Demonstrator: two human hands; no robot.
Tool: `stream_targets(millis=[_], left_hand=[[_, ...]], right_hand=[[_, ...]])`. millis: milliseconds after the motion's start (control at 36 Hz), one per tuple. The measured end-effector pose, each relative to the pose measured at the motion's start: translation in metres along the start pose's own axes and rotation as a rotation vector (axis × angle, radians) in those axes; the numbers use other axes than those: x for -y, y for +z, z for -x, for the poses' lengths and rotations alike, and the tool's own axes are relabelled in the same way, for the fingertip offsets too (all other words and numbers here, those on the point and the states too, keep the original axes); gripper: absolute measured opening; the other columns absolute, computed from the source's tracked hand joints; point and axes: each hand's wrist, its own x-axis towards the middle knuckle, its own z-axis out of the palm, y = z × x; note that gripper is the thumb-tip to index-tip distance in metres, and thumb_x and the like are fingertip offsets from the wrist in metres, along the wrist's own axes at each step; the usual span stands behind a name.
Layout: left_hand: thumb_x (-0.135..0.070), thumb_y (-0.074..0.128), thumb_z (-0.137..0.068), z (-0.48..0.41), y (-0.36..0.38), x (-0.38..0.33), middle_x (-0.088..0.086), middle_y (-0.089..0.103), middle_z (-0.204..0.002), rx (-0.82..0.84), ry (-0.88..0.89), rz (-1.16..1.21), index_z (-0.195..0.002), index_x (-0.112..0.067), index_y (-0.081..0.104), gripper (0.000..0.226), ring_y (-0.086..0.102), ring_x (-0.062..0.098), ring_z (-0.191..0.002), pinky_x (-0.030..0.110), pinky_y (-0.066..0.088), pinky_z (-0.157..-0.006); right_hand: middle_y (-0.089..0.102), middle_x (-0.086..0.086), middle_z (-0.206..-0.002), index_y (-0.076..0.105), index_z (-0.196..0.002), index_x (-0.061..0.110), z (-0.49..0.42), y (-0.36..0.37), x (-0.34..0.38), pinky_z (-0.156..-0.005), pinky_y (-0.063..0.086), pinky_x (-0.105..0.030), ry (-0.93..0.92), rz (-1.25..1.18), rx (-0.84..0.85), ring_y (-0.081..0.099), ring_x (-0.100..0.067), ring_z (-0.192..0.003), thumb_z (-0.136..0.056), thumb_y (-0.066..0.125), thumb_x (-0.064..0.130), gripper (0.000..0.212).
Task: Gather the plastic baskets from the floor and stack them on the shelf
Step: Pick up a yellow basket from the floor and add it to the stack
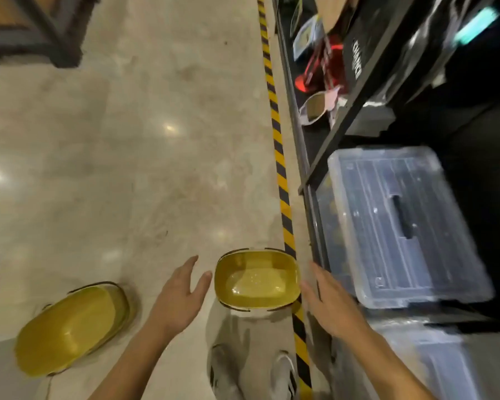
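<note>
The step in hand looks like the pick-up of one basket, with nothing lifted yet. At far left a tipped basket (70,327) lies mouth-down on the floor (156,140), a smooth, rounded shell of glossy yellow plastic with a dark rim. The left hand (182,295) is spread open, fingers straight, holding nothing, its thumb just beside the upright basket (256,280). That one sits mouth-up on the polished, stone-like floor: an oval yellow tub with a shiny bottom. The right hand (329,304) is equally open and empty, close to the tub's other side. Next, both palms likely need to close on the slick rim. Striped tape (277,157) runs past it, then the dark metal shelf (344,111) carrying a clear ribbed bin (401,226).
</note>
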Motion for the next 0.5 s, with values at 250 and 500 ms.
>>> stream_targets(millis=[250,500], left_hand=[[-0.062,0.039,-0.097,-0.143,0.137,0.114,0.003,0.044,-0.156,0.020,-0.134,0.191,-0.155,-0.028,0.034,0.067,0.045,0.022,-0.140,0.041,0.037,-0.113],[-0.072,0.017,-0.097,-0.222,0.232,0.181,-0.015,0.051,-0.150,0.139,-0.147,0.621,-0.147,-0.048,0.040,0.060,0.050,0.009,-0.137,0.048,0.041,-0.114]], right_hand=[[0.022,0.004,-0.168,0.013,-0.163,0.027,-0.149,0.123,-0.106,-0.125,0.022,-0.045,0.183,-0.343,-0.022,0.024,-0.019,-0.153,-0.096,0.042,0.062,0.081],[0.054,-0.001,-0.149,0.038,-0.153,0.035,-0.227,0.212,-0.168,-0.095,0.048,-0.029,0.330,-0.803,-0.049,0.057,-0.015,-0.124,-0.097,0.040,0.065,0.063]])
